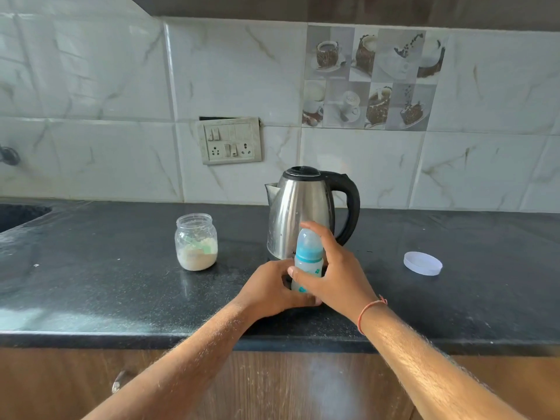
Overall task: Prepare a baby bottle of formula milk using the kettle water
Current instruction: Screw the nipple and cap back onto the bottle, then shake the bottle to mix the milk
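Note:
A small baby bottle [308, 259] with a blue collar and a clear cap stands upright on the black counter [121, 283], just in front of the steel kettle [300, 213]. My left hand [268, 289] wraps around the bottle's lower body. My right hand [336, 268] grips its upper part, fingers reaching over the cap. The kettle has a black lid and a black handle that points right. An open glass jar [196, 242] with formula powder and a pale green scoop inside stands to the left of the kettle.
The jar's white lid [422, 263] lies on the counter at the right. A sink edge [18, 215] shows at the far left. A switch and socket plate [230, 140] sits on the tiled wall. Wooden cabinet fronts with a handle [118, 381] run below the counter edge.

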Demonstrator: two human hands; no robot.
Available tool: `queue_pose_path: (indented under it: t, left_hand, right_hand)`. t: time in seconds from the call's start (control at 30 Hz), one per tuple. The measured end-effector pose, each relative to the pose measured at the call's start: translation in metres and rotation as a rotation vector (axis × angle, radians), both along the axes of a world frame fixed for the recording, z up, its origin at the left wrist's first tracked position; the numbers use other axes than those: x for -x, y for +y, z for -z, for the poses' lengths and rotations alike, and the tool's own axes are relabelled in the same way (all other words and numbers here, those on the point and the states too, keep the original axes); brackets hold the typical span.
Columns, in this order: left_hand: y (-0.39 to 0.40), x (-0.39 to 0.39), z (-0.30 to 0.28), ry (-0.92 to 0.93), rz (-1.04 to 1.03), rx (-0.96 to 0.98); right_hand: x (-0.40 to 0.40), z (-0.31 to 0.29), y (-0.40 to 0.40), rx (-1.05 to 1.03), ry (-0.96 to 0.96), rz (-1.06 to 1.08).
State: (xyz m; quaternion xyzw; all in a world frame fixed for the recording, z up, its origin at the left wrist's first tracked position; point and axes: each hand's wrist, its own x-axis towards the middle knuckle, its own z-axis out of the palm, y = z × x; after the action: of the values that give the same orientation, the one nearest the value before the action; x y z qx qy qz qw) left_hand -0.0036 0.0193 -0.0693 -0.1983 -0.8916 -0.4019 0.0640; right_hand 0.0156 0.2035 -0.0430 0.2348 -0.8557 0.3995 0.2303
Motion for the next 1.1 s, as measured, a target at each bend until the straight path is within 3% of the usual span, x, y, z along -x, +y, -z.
queue_pose_path:
  t: [0.17,0.3,0.33,0.43,0.47,0.57,0.6,0.67,0.7,0.8,0.83,0.93,1.0,1.07,1.1]
  left_hand:
    - [-0.009,-0.002,-0.015,-0.070,0.142,0.022]
    - [-0.019,-0.008,-0.013,-0.099,0.152,-0.073]
    - [-0.020,-0.011,-0.011,-0.097,0.134,-0.136]
    - [-0.022,-0.015,-0.012,-0.079,0.106,-0.283]
    - [-0.021,-0.017,-0.013,-0.073,0.107,-0.305]
    - [-0.020,-0.021,-0.013,-0.041,0.094,-0.338]
    - [-0.020,-0.022,-0.012,-0.024,0.087,-0.333]
    - [-0.021,-0.021,-0.012,-0.003,0.071,-0.313]
    - [-0.021,-0.021,-0.012,-0.001,0.063,-0.312]
    - [-0.022,-0.019,-0.010,-0.002,0.042,-0.337]
    - [-0.022,-0.019,-0.010,-0.007,0.045,-0.339]
    - [-0.021,-0.019,-0.010,-0.005,0.055,-0.320]
    - [-0.020,-0.020,-0.009,-0.005,0.054,-0.332]
    - [-0.020,-0.020,-0.009,-0.013,0.053,-0.330]
    - [-0.021,-0.020,-0.009,-0.007,0.052,-0.319]
  right_hand:
    - [-0.003,0.012,0.003,0.099,-0.104,-0.016]
    - [-0.006,0.013,0.001,0.210,-0.116,-0.043]
    - [-0.005,0.011,0.001,0.399,-0.130,-0.039]
    - [0.003,0.008,0.012,1.366,-0.132,0.013]
    - [0.005,0.007,0.013,1.548,-0.189,0.004]
    - [0.003,0.006,0.007,1.212,-0.426,-0.120]
    - [0.006,0.006,0.009,1.205,-0.420,-0.104]
    - [0.012,0.005,0.018,1.495,-0.258,0.017]
    - [0.017,0.006,0.023,1.605,-0.268,0.036]
    - [0.010,0.001,0.014,1.303,-0.493,-0.097]
    - [0.011,0.001,0.013,1.291,-0.524,-0.099]
    - [0.019,0.008,0.025,1.605,-0.286,0.042]
    - [0.017,0.003,0.021,1.472,-0.431,-0.022]
    - [0.007,0.001,0.019,1.477,-0.608,-0.156]
    - [0.010,0.001,0.018,1.460,-0.534,-0.113]
